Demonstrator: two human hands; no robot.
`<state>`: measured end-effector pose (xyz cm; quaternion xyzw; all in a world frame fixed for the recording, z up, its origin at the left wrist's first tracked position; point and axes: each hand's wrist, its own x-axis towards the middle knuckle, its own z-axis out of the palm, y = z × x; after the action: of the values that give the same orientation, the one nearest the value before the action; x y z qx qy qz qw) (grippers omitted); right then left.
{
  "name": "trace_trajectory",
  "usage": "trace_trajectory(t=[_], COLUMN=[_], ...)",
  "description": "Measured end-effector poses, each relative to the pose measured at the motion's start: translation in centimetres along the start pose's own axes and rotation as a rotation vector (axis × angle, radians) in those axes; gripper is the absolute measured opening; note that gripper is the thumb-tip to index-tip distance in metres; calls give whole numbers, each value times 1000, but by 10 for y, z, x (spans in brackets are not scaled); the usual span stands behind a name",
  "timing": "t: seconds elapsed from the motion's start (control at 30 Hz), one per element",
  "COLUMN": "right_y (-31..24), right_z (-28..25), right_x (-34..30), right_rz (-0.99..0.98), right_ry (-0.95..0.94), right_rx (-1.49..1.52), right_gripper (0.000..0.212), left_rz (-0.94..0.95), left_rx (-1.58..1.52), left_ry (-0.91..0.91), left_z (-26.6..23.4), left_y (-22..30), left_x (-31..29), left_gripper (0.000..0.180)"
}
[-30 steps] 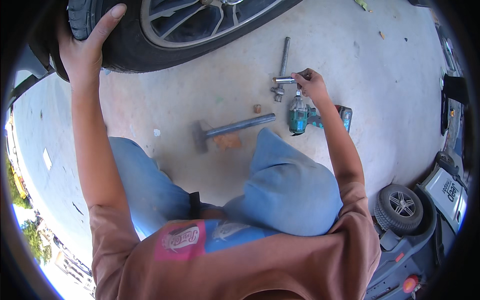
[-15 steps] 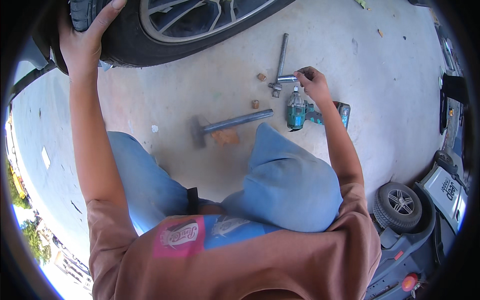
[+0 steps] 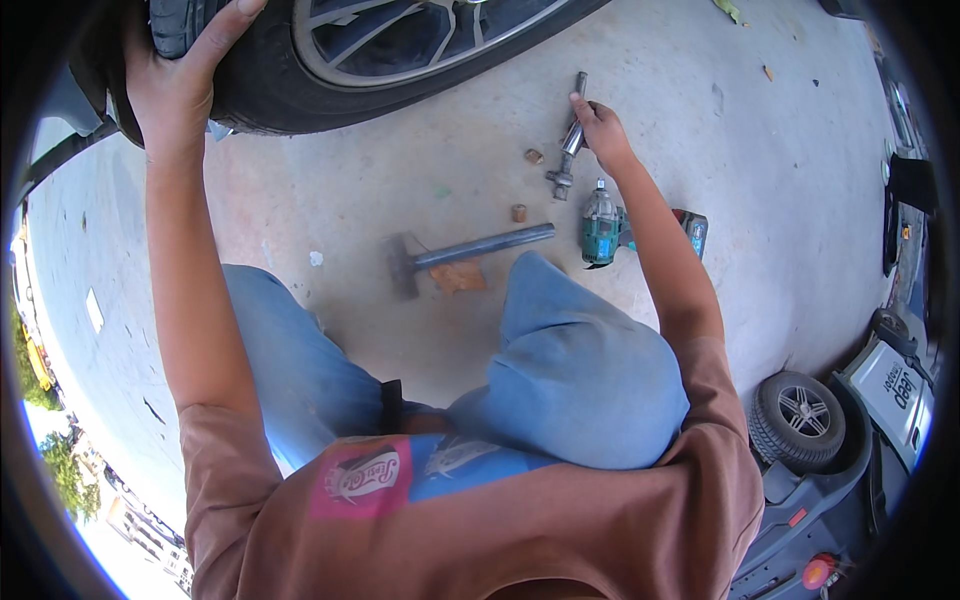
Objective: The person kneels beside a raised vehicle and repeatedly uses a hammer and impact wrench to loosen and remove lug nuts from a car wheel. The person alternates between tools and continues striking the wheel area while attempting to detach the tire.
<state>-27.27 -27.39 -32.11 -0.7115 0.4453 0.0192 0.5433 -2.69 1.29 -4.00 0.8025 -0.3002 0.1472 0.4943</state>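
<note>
My left hand [image 3: 172, 98] grips the edge of a black tyre [image 3: 262, 88] on a spoked alloy wheel at the upper left, its thumb over the tread. Out in front, my right hand [image 3: 604, 132] is closed around a shiny chrome socket [image 3: 573, 139], which lies along a metal T-bar wrench [image 3: 581, 84] on the floor. Just below that hand, a green cordless impact wrench [image 3: 600, 228] rests on the ground, partly covered by my right forearm. Two small rusty brown nuts [image 3: 534, 157] are left of the bar. A hammer [image 3: 490, 244] lies nearer to my knees.
Under the hammer is a dry brown leaf [image 3: 458, 276]. At the lower right, a small spoked wheel [image 3: 803, 415] sits beside grey plastic bodywork [image 3: 790, 540]. A green leaf [image 3: 727, 10] lies on the concrete at the far edge.
My right hand has moved a little up and left, and the socket has swung from crosswise to lengthwise along the bar. My left hand stays on the tyre.
</note>
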Motion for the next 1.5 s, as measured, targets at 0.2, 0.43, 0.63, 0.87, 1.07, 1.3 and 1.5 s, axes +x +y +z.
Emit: trace_trajectory(t=[0.2, 0.43, 0.63, 0.87, 1.07, 1.3, 1.5], right_y=[15, 9, 37, 15, -34, -53, -119], right_z=[47, 41, 42, 18, -5, -4, -10], right_x=[-26, -50, -61, -78, -106, -121, -127], right_rz=[-552, -437, -539, -69, 121, 129, -92], right_ry=[-170, -399, -447, -402, -305, -287, -329], right_rx=[-690, -387, -465, 368, 980, 1183, 1231], right_gripper=[31, 28, 26, 36, 37, 27, 14], left_rz=[31, -16, -22, 140, 111, 26, 12], left_rx=[8, -52, -18, 243, 87, 143, -42], left_ry=[14, -51, -42, -35, -117, -109, -163], left_z=[-1, -3, -2, -9, -1, -2, -1], left_y=[-7, -8, -11, -45, -22, -19, -6], left_x=[3, 6, 6, 21, 21, 18, 18], left_gripper=[97, 96, 101, 108, 116, 120, 111])
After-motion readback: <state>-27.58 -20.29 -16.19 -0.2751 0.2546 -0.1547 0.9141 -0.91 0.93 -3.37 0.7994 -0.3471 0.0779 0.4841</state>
